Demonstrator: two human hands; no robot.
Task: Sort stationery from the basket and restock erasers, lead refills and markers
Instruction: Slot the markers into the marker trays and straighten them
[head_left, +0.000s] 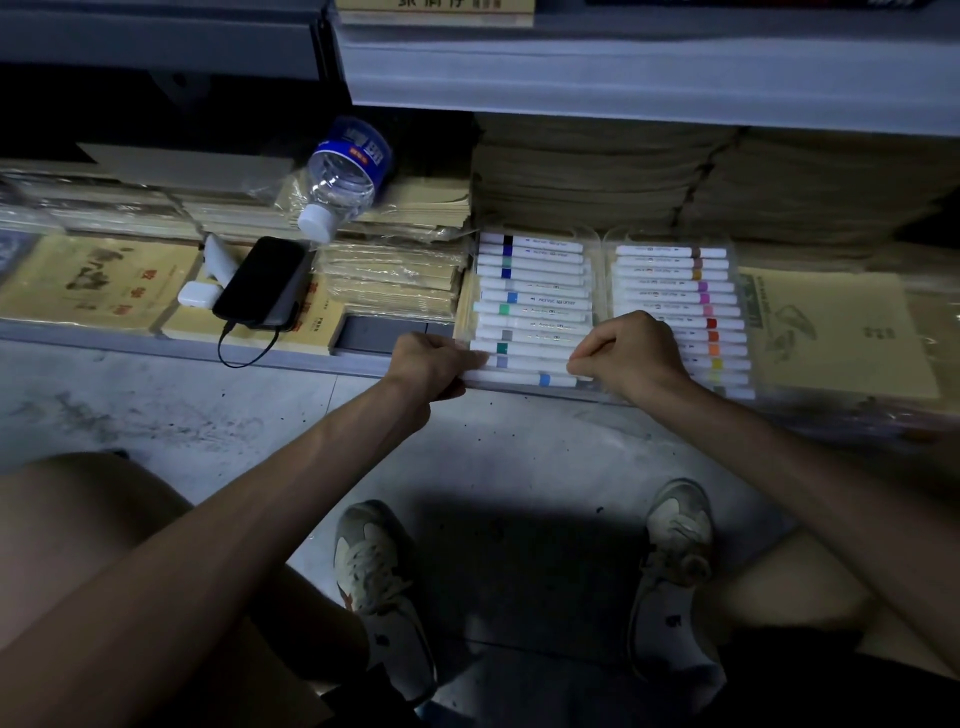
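Restocking markers (535, 299), apparently: marker case (530, 232) on bottom shelf (130, 340), just beside second case (670, 237); near end pinched by left hand (431, 364) and right hand (631, 353), fingers curled. Next, likely: seating square against neighbour, releasing.

two marker trays (530, 306) side by side — phone (262, 283) left

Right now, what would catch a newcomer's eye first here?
Both hands, left hand and right hand, grip the near end of the left marker tray; a second marker tray sits beside it on its right. Farther left, a water bottle lies on paper stacks above a phone trailing a cable.
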